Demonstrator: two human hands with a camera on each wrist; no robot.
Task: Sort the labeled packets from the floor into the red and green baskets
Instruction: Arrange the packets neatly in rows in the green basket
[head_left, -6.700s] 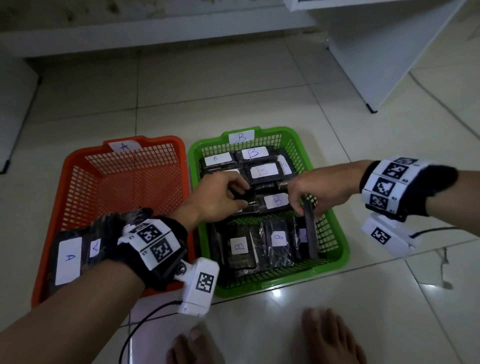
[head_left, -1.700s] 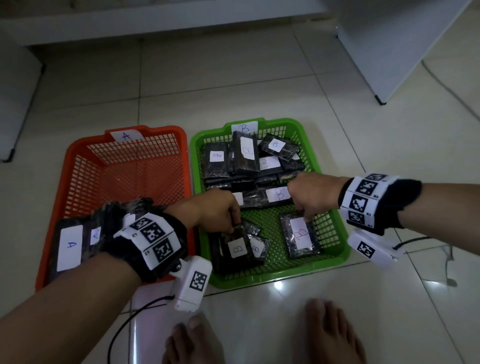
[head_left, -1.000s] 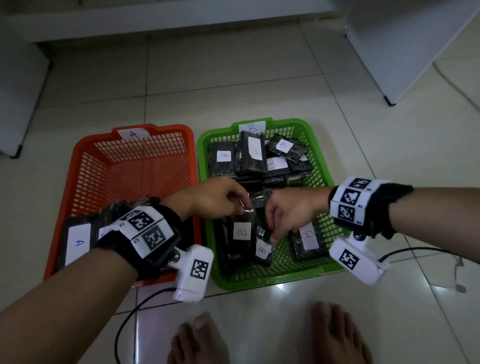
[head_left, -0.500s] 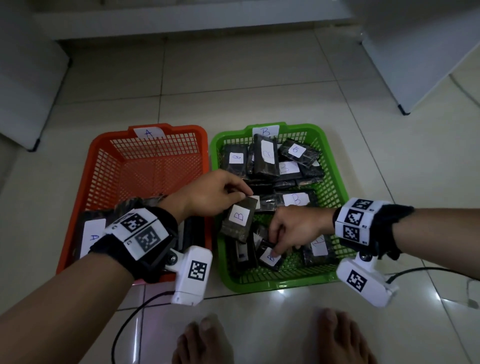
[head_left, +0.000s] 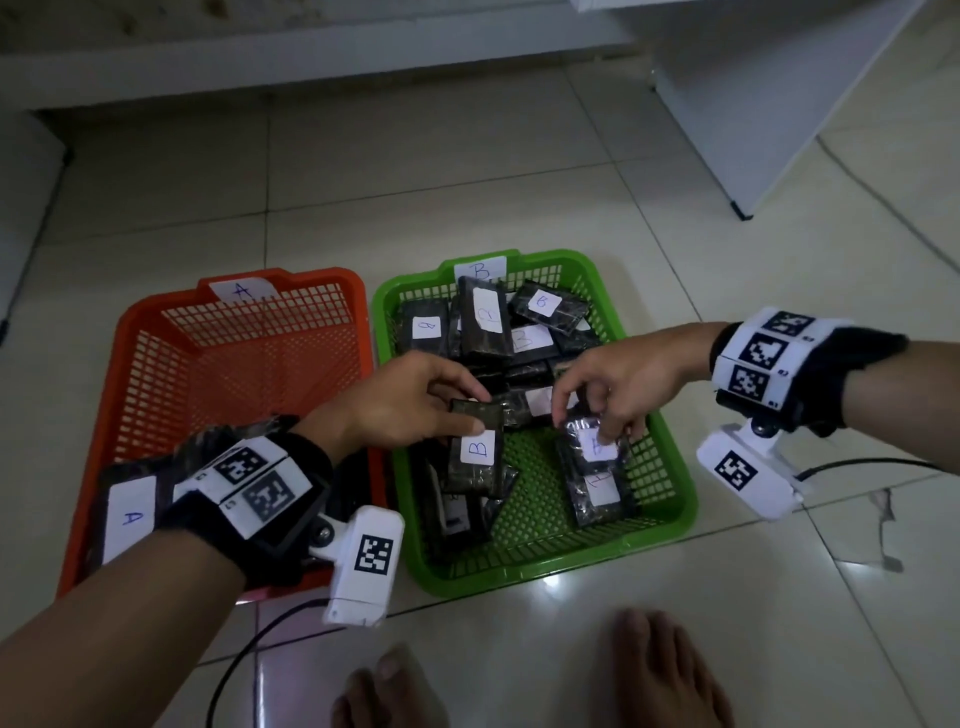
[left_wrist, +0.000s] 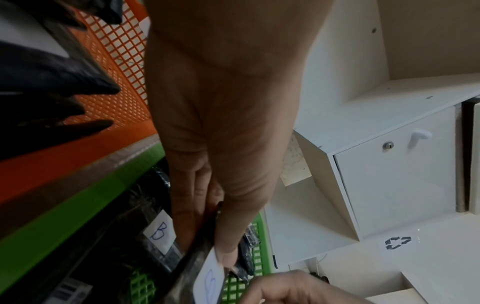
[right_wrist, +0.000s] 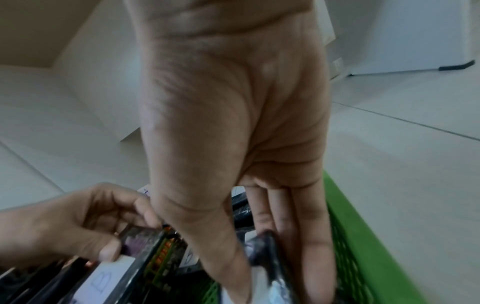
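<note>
The green basket (head_left: 670, 499) with a "B" tag holds several dark packets with white "B" labels. My left hand (head_left: 415, 402) pinches the top of one B packet (head_left: 475, 457) and holds it above the basket's near left part; in the left wrist view the same packet (left_wrist: 202, 275) sits between thumb and fingers. My right hand (head_left: 618, 384) grips another B packet (head_left: 592, 447) by its upper end, just over a packet (head_left: 600, 493) lying on the basket floor. The red basket (head_left: 130, 332) tagged "A" holds packets with an "A" label (head_left: 130, 517) at its near end, partly hidden by my left wrist.
Both baskets stand side by side on pale floor tiles (head_left: 415, 171). White furniture (head_left: 769, 104) stands at the back right and a white board (head_left: 311, 41) runs along the back. My bare feet (head_left: 660, 675) are at the near edge, with a cable (head_left: 244, 649) beside them.
My left hand has kept its B packet lifted over the near left of the green basket. My right hand has moved right with a small packet and now holds it above the packet lying at the near right.
</note>
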